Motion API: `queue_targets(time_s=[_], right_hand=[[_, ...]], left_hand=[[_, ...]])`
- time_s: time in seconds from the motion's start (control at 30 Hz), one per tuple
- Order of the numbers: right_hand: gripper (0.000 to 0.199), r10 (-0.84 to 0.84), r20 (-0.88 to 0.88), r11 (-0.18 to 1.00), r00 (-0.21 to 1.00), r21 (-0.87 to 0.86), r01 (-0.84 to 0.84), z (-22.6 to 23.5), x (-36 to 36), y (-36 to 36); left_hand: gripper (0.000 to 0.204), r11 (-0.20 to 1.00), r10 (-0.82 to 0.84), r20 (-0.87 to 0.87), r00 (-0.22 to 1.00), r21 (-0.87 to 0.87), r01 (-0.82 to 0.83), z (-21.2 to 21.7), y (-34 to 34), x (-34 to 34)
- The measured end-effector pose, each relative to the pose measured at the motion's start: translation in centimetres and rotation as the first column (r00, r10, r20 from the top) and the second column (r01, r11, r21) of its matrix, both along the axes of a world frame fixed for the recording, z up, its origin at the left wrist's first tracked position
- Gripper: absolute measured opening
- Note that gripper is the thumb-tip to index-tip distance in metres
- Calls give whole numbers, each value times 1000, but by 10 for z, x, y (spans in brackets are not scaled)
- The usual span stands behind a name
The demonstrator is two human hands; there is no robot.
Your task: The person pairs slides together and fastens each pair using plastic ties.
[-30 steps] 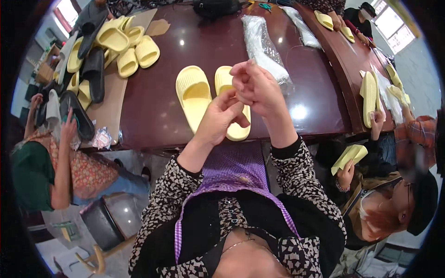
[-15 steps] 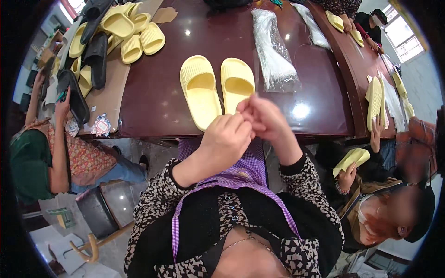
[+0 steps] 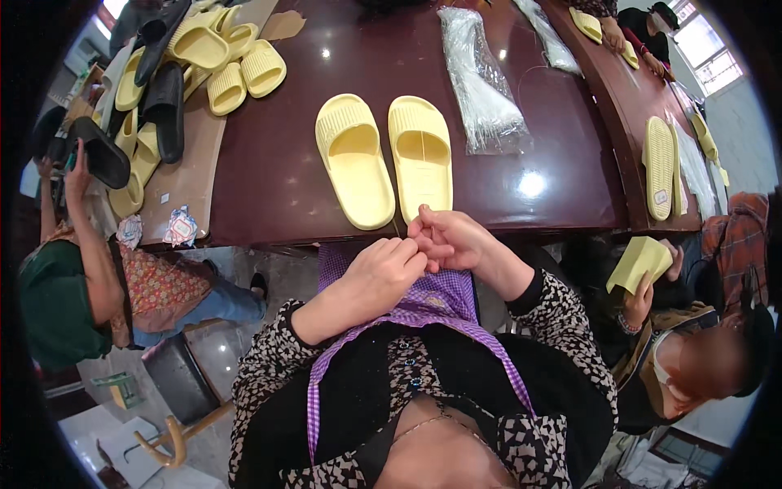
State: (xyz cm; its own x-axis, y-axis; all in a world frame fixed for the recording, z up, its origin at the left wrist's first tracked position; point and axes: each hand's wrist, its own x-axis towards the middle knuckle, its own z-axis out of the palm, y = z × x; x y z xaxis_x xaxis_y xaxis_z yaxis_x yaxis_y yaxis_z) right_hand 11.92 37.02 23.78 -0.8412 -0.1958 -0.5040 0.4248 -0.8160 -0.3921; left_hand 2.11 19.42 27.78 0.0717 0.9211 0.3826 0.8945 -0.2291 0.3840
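Side by side on the table lie two yellow slide slippers, the left one (image 3: 355,175) and the right one (image 3: 430,183), straps on the far side. A thin pale line shows across the strap of the right slipper; what it is I cannot make out. My left hand (image 3: 379,273) is closed in a pinch just below the slippers' heels. Against its fingertips, my right hand (image 3: 460,240) is closed too, thumb and forefinger pressed together beside the right slipper's heel. Whatever the fingers hold is too small or hidden to name.
A plastic bag of thin white strands (image 3: 481,98) lies right of the slippers on the dark red table (image 3: 554,163). Yellow and black slides (image 3: 199,49) are heaped at the left. Co-workers handle slides on both sides; one right-hand person holds a yellow piece (image 3: 639,262).
Both my hands have lowered slightly toward me, uncovering more of the right slipper. The left co-worker's black slide has shifted. At right, a person's hand has left the standing pair of slides.
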Motion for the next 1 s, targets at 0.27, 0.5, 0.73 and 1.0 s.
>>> queue_targets(time_s=[0.27, 0.5, 0.73, 1.0], right_hand=[[45, -9, 110, 995, 994, 97, -2, 1, -1, -22], [40, -41, 9, 967, 999, 253, 37, 5, -26, 14], [42, -103, 21, 672, 994, 739, 53, 17, -54, 37], [46, -101, 90, -87, 991, 991, -99, 41, -44, 75]], left_hand=[[11, 994, -109, 116, 987, 1, 109, -11, -11, -10], [8, 999, -23, 102, 994, -33, 27, -6, 0, -19], [7, 950, 285, -14, 958, 138, -281, -32, 41, -32], [8, 884, 432, 33, 901, 181, -431, -38, 66, -51]])
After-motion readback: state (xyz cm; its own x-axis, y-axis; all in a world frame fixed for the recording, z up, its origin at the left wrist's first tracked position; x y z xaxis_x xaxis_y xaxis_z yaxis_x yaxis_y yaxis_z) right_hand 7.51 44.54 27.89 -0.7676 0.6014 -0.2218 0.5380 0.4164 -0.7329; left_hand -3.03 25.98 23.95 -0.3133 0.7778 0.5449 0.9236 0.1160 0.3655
